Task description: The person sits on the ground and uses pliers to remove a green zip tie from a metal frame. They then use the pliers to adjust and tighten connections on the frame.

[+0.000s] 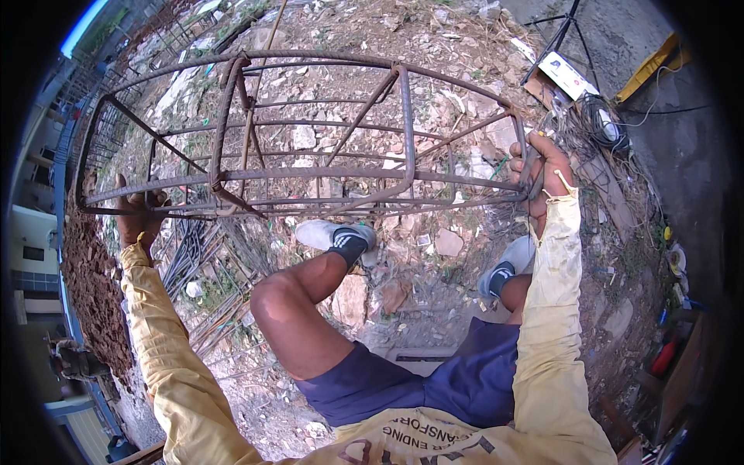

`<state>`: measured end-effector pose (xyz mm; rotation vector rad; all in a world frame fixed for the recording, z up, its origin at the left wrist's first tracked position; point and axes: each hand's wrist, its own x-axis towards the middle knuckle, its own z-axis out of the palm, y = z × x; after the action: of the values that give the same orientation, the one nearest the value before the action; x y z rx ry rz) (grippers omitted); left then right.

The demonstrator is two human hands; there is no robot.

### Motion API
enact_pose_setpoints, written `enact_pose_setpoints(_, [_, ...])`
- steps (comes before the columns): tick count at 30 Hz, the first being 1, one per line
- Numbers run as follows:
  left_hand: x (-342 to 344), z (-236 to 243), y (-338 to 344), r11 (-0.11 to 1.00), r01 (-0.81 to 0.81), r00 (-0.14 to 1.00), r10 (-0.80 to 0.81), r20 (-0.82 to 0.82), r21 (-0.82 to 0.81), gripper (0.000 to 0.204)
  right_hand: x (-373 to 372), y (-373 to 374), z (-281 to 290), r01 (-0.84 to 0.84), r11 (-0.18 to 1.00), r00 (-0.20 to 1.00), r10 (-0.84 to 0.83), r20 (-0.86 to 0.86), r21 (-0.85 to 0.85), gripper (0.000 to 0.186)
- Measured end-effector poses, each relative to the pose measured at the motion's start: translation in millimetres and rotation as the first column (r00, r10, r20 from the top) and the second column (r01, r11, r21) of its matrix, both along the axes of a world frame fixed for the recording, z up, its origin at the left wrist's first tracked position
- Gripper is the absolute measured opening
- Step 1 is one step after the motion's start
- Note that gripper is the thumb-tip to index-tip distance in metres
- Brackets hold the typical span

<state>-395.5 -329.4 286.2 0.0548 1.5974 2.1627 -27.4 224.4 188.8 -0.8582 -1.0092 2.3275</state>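
A long rebar cage (408, 124) of rusty bars and squarish stirrups spans the view in front of me, raised above the rubble. Closed round the lower bars at its left end is my left hand (139, 213), partly hidden behind them. At the other end, my right hand (550, 167) grips the corner of the end stirrup, fingers curled round the bar. Tie wire shows at several joints where stirrups meet the long bars. A thin rod (273, 31) rises beyond the far side and passes behind the cage.
Broken stone and dirt (449, 242) cover the ground around my feet. Loose steel rods (209, 271) lie at the left, beside a heap of reddish soil (89, 287). At the far right are a white box (568, 75), a black tripod (564, 27) and coiled cable (608, 128).
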Motion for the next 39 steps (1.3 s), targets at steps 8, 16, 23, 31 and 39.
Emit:
enact_pose_setpoints(8, [18,17,-1,0.954,-0.126,0.990,0.136,0.020,-0.273,0.048,23,-24,12,0.089,0.980,0.994,-0.075,-0.083,0.181,0.030])
enact_pose_setpoints(16, [52,-28,49,0.961,-0.160,0.986,0.165,0.006,-0.227,0.035,61,-26,85,0.220,0.939,0.968,-0.176,-0.181,0.264,0.029])
enact_pose_setpoints(23, [20,-87,96,0.985,0.065,0.983,-0.035,0.183,-0.158,0.037,76,-1,66,0.270,0.906,0.959,-0.284,-0.003,0.326,0.029])
enact_pose_setpoints(31, [-49,-114,69,0.990,0.096,0.958,-0.119,-0.259,-0.100,0.025,53,53,24,0.341,0.795,0.900,-0.429,0.069,0.502,0.044])
enact_pose_setpoints(39, [295,-192,307,0.785,0.206,0.854,-0.436,-0.284,-0.585,0.029,33,36,1,0.295,0.858,0.789,-0.467,0.399,0.421,0.038])
